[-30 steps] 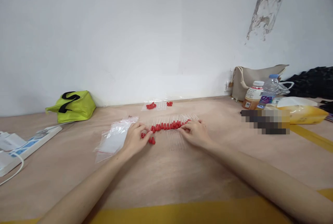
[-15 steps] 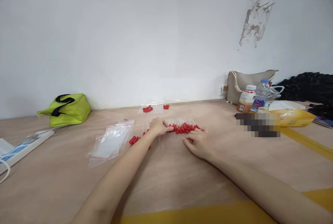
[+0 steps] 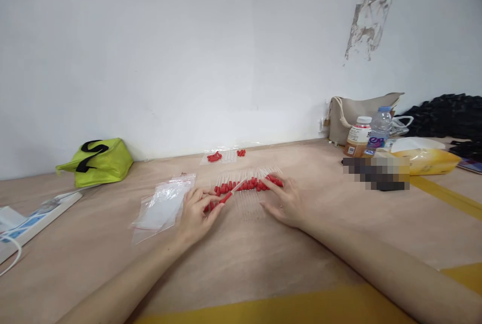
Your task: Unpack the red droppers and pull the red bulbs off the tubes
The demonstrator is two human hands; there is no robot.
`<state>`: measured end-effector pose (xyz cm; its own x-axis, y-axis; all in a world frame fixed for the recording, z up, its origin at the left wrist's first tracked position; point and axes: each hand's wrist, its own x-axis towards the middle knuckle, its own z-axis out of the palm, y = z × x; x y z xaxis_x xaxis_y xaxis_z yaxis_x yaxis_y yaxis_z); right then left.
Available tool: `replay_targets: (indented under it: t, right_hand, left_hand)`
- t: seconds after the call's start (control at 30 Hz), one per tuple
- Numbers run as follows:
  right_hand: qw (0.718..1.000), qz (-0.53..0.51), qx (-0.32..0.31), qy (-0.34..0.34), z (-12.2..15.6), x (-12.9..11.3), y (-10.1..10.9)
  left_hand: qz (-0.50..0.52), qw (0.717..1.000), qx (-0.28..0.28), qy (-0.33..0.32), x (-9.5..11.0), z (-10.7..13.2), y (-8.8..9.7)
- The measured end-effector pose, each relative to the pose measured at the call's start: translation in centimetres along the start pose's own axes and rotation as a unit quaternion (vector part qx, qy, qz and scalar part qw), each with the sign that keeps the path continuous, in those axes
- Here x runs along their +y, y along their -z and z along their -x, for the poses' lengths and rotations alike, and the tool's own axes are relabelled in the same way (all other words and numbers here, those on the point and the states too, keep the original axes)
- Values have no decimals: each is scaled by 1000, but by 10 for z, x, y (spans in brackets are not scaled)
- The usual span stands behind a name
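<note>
1. Left hand [image 3: 196, 213] has moved left and near in the head view, thumb and forefinger pinching a red-tipped clear stick [image 3: 226, 197].
2. That stick's long axis slants from those fingers toward far right, toward the row of red-tipped sticks [image 3: 253, 183].
3. Right hand [image 3: 285, 202], farther from it, rests fingers parted at the row's right end.

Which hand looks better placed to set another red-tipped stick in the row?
Probably the left hand: it appears to pinch a red-tipped stick, angled toward the row of red-tipped sticks. The right hand is spread over the row's right end, gripping no visible stick.
</note>
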<state>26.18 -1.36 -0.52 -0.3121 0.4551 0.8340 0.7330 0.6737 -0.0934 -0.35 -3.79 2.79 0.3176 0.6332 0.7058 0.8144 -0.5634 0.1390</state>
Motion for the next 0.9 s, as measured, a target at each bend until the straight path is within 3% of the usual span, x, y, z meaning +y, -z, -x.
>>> replay_targets:
  t: [0.13, 0.27, 0.47, 0.7, 0.9]
  right_hand:
    - [994, -5, -66, 81, -2, -12, 3]
    - [990, -16, -83, 112, 0, -18, -2]
    - [990, -24, -83, 109, 3, -21, -7]
    - [989, -42, -55, 129, 3, -30, -5]
    - [987, -37, -52, 147, 4, -28, -7]
  left_hand:
    - [-23, 996, -28, -83, 6, 14, -2]
    - [-14, 992, -24, -121, 14, 14, -15]
    - [18, 993, -4, -112, 21, 18, -21]
    - [34, 988, -30, -151, 26, 13, -25]
    - [37, 989, -46, -136, 30, 13, -24]
